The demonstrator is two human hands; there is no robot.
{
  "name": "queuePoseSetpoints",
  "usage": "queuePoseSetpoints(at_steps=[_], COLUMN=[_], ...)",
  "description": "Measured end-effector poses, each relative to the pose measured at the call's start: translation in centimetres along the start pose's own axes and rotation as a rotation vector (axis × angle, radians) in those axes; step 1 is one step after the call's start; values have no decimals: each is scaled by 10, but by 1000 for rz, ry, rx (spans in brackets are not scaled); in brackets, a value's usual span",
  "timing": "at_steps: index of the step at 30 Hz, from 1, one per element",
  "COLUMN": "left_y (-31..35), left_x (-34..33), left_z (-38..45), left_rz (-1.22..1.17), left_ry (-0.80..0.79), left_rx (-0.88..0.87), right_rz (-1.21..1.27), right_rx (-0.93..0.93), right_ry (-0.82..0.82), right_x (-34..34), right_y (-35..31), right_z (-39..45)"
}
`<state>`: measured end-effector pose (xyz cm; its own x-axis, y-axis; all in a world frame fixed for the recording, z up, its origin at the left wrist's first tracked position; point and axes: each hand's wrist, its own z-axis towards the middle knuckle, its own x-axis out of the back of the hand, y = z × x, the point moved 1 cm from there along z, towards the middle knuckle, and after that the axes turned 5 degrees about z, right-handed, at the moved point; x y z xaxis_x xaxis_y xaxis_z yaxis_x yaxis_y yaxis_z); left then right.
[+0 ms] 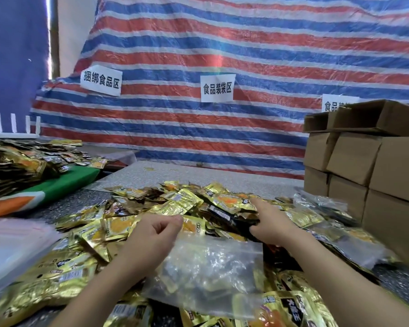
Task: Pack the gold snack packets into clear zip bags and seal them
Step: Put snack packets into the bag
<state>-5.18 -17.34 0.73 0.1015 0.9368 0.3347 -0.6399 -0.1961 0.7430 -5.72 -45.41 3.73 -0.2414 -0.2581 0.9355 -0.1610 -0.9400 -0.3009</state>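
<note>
A big heap of gold snack packets (182, 204) covers the table in front of me. On top of the heap, between my forearms, lies a clear zip bag (213, 267) with its mouth pointing away from me; little shows inside it. My left hand (151, 234) has curled fingers at the bag's left mouth corner and seems to pinch that edge. Just beyond the bag's right corner, my right hand (272, 223) rests on the packets with its index finger straight and its thumb spread. Its other fingers are hidden.
Stacked cardboard boxes (368, 161) stand at the right, with filled clear bags (328, 223) in front of them. A pile of empty clear bags (12, 246) lies at the left. More gold packets (21, 161) sit on a green cloth at far left. A striped tarp (222, 55) hangs behind.
</note>
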Motion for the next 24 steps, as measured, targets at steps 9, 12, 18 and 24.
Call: queuePoseSetpoints(at_steps=[9,12,18,24], left_y=[0,0,-6,-7], left_x=[0,0,-1,-3], left_z=[0,0,1,0], left_rz=[54,40,0,67], left_ry=[-6,6,31,-1], left_rx=[-27,-22,-42,-26], right_rz=[48,273,982,1325], right_rx=[58,160,49,-58], right_ry=[106,210,398,464], right_x=[-12,-12,3,14], right_y=[6,5,-7,-16], right_z=[11,11,10,9])
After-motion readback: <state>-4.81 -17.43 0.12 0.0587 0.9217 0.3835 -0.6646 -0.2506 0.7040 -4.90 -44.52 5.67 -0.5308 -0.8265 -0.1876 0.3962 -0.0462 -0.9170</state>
